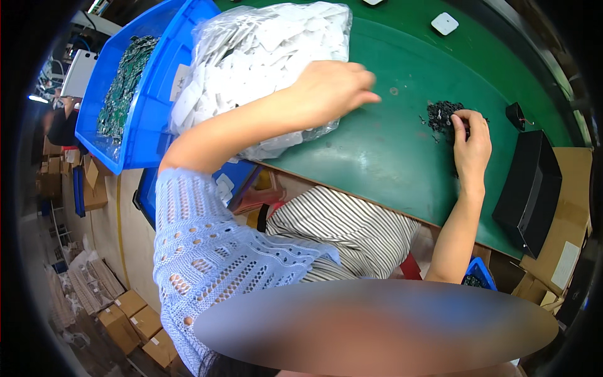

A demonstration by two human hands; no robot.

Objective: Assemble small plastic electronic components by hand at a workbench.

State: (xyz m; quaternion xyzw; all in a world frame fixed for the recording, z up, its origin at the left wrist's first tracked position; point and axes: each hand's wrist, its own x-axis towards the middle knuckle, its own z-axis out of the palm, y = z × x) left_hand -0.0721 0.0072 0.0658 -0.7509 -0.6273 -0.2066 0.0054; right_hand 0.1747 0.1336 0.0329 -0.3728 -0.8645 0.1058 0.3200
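Observation:
My left hand (pixel 336 88) is over the green table, just right of a large clear bag (pixel 270 50) full of flat white plastic pieces. Its fingers curl loosely, the thumb stands apart from them, and nothing shows between. At the right, my right hand (pixel 472 141) reaches down into a small pile of tiny black parts (pixel 441 113). Thumb and fingertips draw together there; whatever they grip is hidden among the parts. A white square piece with rounded corners (pixel 445 24) lies at the far side of the table.
A blue bin (pixel 144 119) holding green circuit boards leans at the left beside the bag. On the right stand a black open box (pixel 529 188), a small black part with wires (pixel 516 117) and a cardboard sheet (pixel 575 213). Cartons (pixel 129 317) sit on the floor at left.

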